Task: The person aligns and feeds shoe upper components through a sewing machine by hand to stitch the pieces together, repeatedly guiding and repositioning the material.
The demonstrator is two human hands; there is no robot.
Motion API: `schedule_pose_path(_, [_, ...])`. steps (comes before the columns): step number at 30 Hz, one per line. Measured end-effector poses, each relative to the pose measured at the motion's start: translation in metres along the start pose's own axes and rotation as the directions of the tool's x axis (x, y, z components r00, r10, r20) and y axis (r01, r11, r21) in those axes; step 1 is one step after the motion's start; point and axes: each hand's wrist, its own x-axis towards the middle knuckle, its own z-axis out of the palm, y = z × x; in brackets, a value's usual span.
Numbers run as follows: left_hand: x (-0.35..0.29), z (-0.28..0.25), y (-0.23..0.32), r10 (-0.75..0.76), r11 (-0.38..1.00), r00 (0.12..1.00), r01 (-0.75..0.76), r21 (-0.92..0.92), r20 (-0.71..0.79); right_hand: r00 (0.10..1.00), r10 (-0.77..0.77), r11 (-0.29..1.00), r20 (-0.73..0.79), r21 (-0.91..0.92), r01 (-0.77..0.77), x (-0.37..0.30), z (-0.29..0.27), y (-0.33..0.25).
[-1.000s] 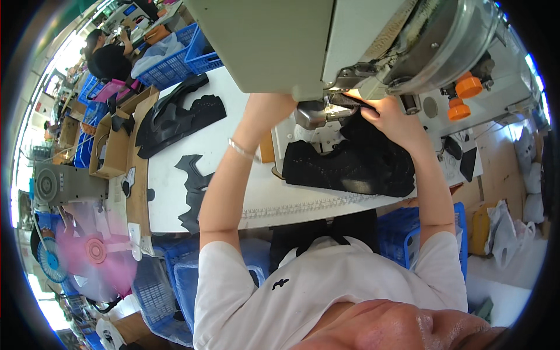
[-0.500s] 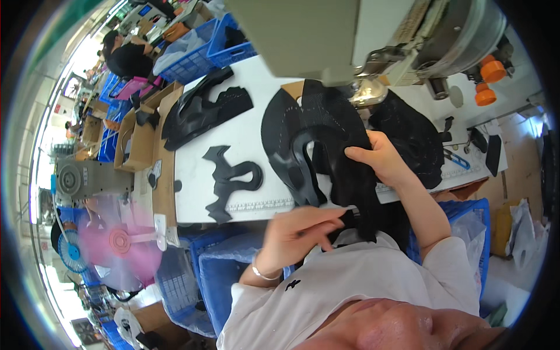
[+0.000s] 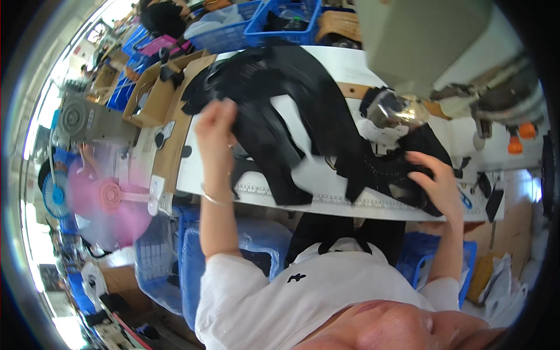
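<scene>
Left hand [image 3: 214, 125] raised over white table [image 3: 326, 175], fingers pinched on edge of large black fabric piece [image 3: 291, 111], which drapes across table toward sewing machine [image 3: 420, 52]. Right hand [image 3: 434, 181] lies flat, fingers spread, on pile of black cut pieces [image 3: 396, 172] near table's front edge, pressing, not gripping. Cardboard boxes [image 3: 157, 93] at left, pink fan [image 3: 105, 198] below them, blue crates [image 3: 280, 17] behind.

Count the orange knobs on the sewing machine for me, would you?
2. Both sit at the machine's right end: one orange knob higher up, the other orange knob just below and left of it. Others may be hidden behind the machine body.
</scene>
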Motion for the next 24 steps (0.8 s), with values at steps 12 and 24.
schedule_pose_path(12, [0.125,-0.082,-0.122,-0.469,0.847,0.859,0.503,0.172,-0.204,0.993,0.067,0.603,-0.102,-0.788,-0.122,0.037,-0.024,0.086])
schedule_pose_path(24, [0.021,-0.079,-0.085,-0.024,-0.100,0.596,-0.800,0.592,0.802,0.867,0.078,0.977,-0.492,-0.138,-0.165,-0.007,-0.050,0.039])
